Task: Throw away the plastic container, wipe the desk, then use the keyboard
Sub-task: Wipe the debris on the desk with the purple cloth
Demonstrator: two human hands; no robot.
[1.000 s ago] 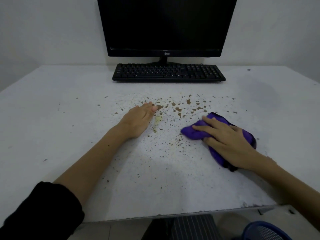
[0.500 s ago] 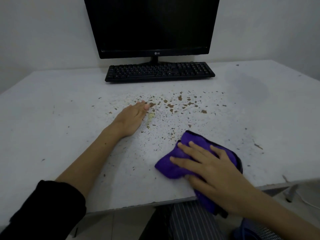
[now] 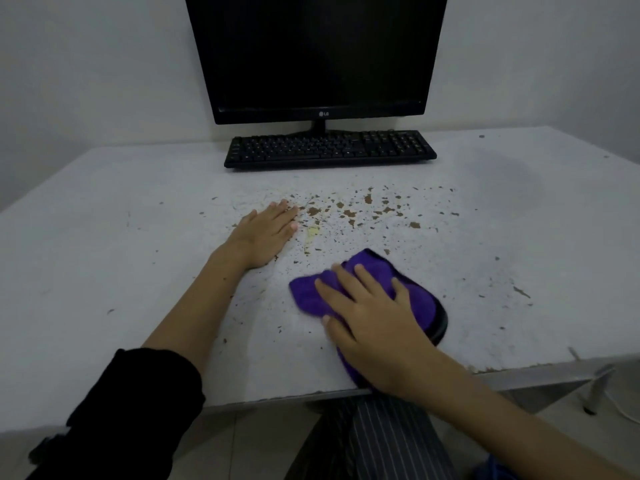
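- White table (image 3: 104, 258) under a pale wall, top worn and chipped, seen from above and behind two forearms.
- Nearest: striped dark trousers (image 3: 377, 441) below the front edge; one black sleeve (image 3: 138, 407) pushed up the left arm.
- One purple cloth (image 3: 420, 299) with a black edge, lying flat close to the front edge, right of centre.
- Right hand (image 3: 377, 327) pressed palm-down on that cloth, fingers (image 3: 367, 282) spread apart and lying flat, not curled around it; heel of the hand reaching the table edge.
- Left hand (image 3: 266, 233) farther in, flat on bare table, fingers together and extended, gripping nothing, well apart from the cloth.
- Scatter of many brown specks (image 3: 349, 213) past both hands, too many to count, with one yellowish smear (image 3: 312, 232) just beside the left fingertips.
- One black keyboard (image 3: 329, 148) at the back, untouched by either hand.
- One black monitor (image 3: 318, 53) behind it, screen dark.
- No plastic container visible anywhere.
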